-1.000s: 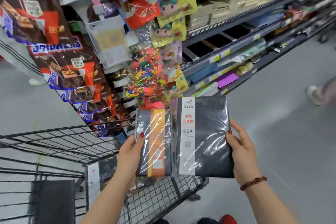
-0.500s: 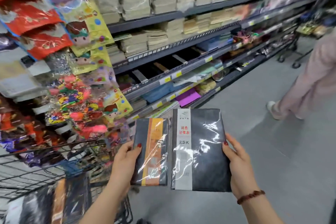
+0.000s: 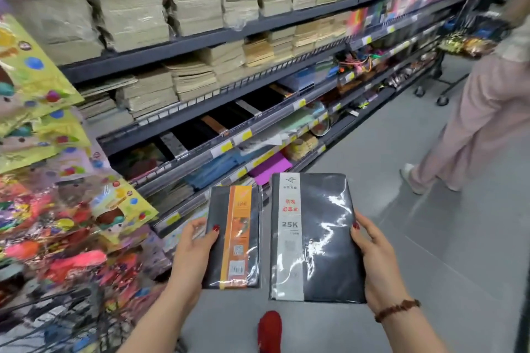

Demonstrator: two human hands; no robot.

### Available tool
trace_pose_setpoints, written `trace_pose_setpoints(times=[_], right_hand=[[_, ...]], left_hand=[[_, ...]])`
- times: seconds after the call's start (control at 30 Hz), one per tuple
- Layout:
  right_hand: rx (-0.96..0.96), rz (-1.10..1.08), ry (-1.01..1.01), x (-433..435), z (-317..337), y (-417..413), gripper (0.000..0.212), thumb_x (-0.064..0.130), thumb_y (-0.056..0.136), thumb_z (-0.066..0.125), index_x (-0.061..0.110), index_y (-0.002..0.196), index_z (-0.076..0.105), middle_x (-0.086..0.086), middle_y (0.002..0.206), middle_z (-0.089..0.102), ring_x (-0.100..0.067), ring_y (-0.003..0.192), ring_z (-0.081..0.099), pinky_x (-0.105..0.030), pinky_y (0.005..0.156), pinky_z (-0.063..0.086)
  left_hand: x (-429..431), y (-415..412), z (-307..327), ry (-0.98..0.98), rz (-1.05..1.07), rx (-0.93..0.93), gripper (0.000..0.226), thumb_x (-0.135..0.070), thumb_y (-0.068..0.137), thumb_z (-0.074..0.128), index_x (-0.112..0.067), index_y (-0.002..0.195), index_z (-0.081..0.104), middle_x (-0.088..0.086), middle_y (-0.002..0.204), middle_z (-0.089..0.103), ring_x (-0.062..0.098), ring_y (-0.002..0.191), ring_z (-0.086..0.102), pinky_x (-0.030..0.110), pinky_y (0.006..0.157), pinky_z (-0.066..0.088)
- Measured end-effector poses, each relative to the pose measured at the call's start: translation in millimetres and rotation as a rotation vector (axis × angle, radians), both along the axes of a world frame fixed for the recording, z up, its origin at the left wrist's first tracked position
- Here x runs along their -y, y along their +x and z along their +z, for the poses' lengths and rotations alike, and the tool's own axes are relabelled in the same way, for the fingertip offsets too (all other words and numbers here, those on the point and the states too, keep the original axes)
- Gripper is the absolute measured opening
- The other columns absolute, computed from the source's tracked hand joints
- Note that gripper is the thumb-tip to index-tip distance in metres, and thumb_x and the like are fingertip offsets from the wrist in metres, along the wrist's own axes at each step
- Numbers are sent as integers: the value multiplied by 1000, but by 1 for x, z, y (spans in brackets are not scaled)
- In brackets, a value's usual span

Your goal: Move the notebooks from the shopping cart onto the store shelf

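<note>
**Two notebooks in hand at the stationery aisle, neither shelved yet.**

Nearest me, the left hand (image 3: 195, 249) grips the small notebook (image 3: 233, 238) by its left edge, thumb on the cover. The right hand (image 3: 375, 261) grips the large notebook (image 3: 315, 238) by its right edge the same way. The two sit side by side with a narrow gap, over the aisle floor, out of the shopping cart (image 3: 57, 309) at near left. I'd shelve one at a time, keeping the thumb pressed down because the film looks slippery, and match each to its kind. The dark row (image 3: 198, 130) on the store shelf (image 3: 183, 46) beyond seems the likely spot. Both have dark covers sealed in glossy film, the small one with an orange band and the large one with a pale band marked 25K.
</note>
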State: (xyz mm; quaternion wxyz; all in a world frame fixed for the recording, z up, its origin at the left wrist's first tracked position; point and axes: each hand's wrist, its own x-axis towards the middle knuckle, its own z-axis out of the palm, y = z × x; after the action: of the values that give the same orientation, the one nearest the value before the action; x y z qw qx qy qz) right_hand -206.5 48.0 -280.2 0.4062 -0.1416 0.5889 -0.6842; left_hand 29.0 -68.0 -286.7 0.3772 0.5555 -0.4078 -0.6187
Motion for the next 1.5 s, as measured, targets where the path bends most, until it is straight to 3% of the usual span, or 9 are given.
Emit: trace_pose_setpoints(times=[0.23, 0.33, 0.43, 0.7, 0.9, 1.03, 1.13, 1.33, 1.5], right_hand=[[-18, 13, 33, 103, 4, -75, 27, 9, 93, 52, 20, 115, 64, 3, 89, 75, -11, 74, 70, -22, 58, 55], [-9, 7, 44, 141, 3, -102, 26, 8, 92, 54, 18, 113, 64, 3, 87, 75, -10, 70, 70, -21, 56, 54], [16, 5, 68, 170, 0, -125, 28, 8, 92, 55, 15, 118, 62, -7, 98, 72, -11, 69, 70, -22, 54, 54], [72, 110, 80, 249, -13, -199, 28, 5, 92, 53, 14, 117, 62, -5, 82, 75, -17, 66, 71, -26, 52, 56], [114, 300, 54, 318, -22, -281, 31, 7, 94, 50, 13, 123, 60, -11, 108, 71, -24, 89, 71, -32, 65, 59], [122, 405, 97, 362, -28, -326, 33, 9, 94, 50, 17, 126, 58, -10, 116, 68, -28, 103, 66, -44, 86, 54], [128, 459, 135, 394, -35, -344, 34, 9, 95, 48, 18, 126, 58, -9, 119, 66, -27, 107, 64, -45, 92, 51], [168, 550, 176, 447, -47, -343, 31, 9, 97, 45, 20, 121, 61, -4, 114, 68, -20, 97, 67, -33, 70, 58], [151, 580, 220, 487, -62, -336, 29, 12, 97, 46, 22, 120, 62, -3, 115, 68, -24, 101, 65, -39, 77, 56]], left_hand=[[107, -74, -6, 18, -10, -57, 9, -20, 91, 61, -24, 98, 57, 12, 86, 75, 28, 69, 70, 48, 69, 56], [147, -101, -4, 14, -17, -56, 10, -19, 92, 60, -24, 100, 57, 8, 82, 75, 25, 66, 70, 40, 61, 57], [175, -123, -3, 13, -6, -43, 11, -17, 92, 58, -22, 102, 56, 4, 73, 75, 19, 58, 68, 32, 55, 54], [228, -184, -10, 26, 91, -13, 13, -21, 92, 60, -28, 102, 57, 14, 90, 74, 37, 79, 70, 58, 76, 55], [258, -248, -17, 2, 295, 27, 12, -19, 92, 59, -27, 101, 57, 10, 87, 73, 26, 66, 68, 39, 63, 54], [267, -281, -23, 17, 406, 50, 14, -21, 90, 61, -26, 103, 58, 11, 88, 74, 30, 73, 69, 48, 73, 55], [273, -297, -25, 30, 464, 63, 17, -20, 91, 60, -21, 107, 57, 11, 87, 75, 30, 74, 70, 48, 72, 54], [297, -306, -35, 81, 547, 64, 15, -21, 93, 58, -21, 108, 56, 5, 80, 76, 25, 70, 71, 43, 68, 57], [326, -304, -41, 120, 603, 44, 18, -18, 92, 59, -20, 110, 58, 10, 88, 74, 25, 70, 69, 34, 60, 53]])
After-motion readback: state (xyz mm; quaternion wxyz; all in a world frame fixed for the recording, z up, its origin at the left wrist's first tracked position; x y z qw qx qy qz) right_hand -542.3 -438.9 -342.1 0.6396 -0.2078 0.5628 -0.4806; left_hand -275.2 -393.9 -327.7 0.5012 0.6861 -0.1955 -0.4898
